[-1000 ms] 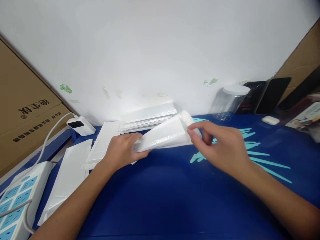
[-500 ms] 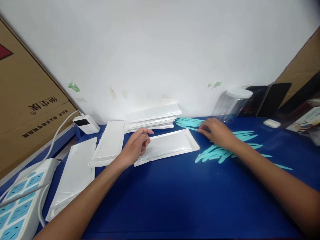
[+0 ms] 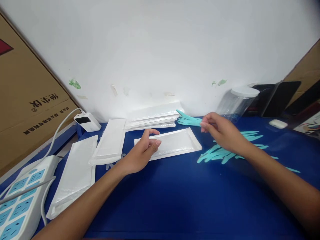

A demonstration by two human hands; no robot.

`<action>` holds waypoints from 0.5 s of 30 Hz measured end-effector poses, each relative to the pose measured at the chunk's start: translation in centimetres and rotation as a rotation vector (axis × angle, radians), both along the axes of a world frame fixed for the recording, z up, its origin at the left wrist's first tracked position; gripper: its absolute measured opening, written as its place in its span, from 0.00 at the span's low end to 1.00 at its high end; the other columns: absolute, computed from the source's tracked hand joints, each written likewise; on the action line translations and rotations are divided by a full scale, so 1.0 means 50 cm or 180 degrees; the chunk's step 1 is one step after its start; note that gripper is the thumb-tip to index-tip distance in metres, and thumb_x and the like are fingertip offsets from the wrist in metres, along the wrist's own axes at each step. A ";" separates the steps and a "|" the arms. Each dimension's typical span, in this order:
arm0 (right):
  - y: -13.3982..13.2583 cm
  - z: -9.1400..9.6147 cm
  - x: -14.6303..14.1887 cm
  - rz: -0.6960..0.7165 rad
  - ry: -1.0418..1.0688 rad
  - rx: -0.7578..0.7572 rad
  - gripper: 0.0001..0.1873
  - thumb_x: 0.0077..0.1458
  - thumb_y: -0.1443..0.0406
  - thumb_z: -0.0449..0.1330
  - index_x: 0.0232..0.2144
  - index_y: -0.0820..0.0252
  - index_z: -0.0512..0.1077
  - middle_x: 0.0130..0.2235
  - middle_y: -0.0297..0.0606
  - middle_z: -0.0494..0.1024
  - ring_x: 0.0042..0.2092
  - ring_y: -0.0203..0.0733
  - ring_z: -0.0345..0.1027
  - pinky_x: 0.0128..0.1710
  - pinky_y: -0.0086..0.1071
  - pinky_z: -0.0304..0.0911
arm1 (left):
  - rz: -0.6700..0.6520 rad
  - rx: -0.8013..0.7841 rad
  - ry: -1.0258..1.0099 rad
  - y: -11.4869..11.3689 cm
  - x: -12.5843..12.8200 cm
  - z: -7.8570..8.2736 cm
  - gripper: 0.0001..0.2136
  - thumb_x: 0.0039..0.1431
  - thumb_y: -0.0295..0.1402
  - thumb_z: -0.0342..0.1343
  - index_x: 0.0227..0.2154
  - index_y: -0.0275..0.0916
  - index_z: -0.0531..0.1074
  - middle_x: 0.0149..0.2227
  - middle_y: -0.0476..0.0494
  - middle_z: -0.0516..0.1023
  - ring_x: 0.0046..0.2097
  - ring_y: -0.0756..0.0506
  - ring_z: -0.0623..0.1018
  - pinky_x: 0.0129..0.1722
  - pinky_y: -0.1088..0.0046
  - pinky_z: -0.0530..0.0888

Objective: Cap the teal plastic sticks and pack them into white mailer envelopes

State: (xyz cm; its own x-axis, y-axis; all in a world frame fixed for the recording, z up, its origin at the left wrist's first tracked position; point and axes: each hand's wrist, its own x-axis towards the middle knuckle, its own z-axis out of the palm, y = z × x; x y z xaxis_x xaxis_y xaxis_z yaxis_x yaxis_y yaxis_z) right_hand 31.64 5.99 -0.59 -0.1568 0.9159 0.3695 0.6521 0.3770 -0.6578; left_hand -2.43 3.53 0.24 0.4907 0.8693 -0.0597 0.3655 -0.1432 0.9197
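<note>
The right hand (image 3: 220, 131) grips a bunch of teal sticks (image 3: 188, 119) between thumb and fingers, at the far side of the surface (image 3: 160, 200). The left hand (image 3: 141, 153) is empty, thumb and forefinger parted, over the left part of an envelope (image 3: 178, 141); contact cannot be determined. Loose sticks (image 3: 222, 155) lie right of this envelope.

Head-worn view, facing forward and down, near the blue tabletop (image 3: 170, 196)
</note>
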 end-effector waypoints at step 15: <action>-0.045 0.049 -0.051 0.0417 0.0759 -0.0566 0.24 0.62 0.43 0.65 0.35 0.58 0.77 0.34 0.40 0.80 0.31 0.41 0.74 0.27 0.31 0.70 | -0.0802 -0.1023 -0.0402 0.005 0.001 -0.002 0.20 0.74 0.50 0.52 0.56 0.41 0.64 0.43 0.38 0.84 0.27 0.50 0.57 0.27 0.69 0.55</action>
State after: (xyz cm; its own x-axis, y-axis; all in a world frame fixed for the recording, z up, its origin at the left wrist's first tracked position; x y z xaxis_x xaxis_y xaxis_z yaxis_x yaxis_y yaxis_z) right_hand 29.08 3.72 1.86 -0.2060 0.9472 0.2458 0.4253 0.3129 -0.8493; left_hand -2.37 3.77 0.16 0.7064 0.6681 -0.2338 0.2373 0.0877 0.9675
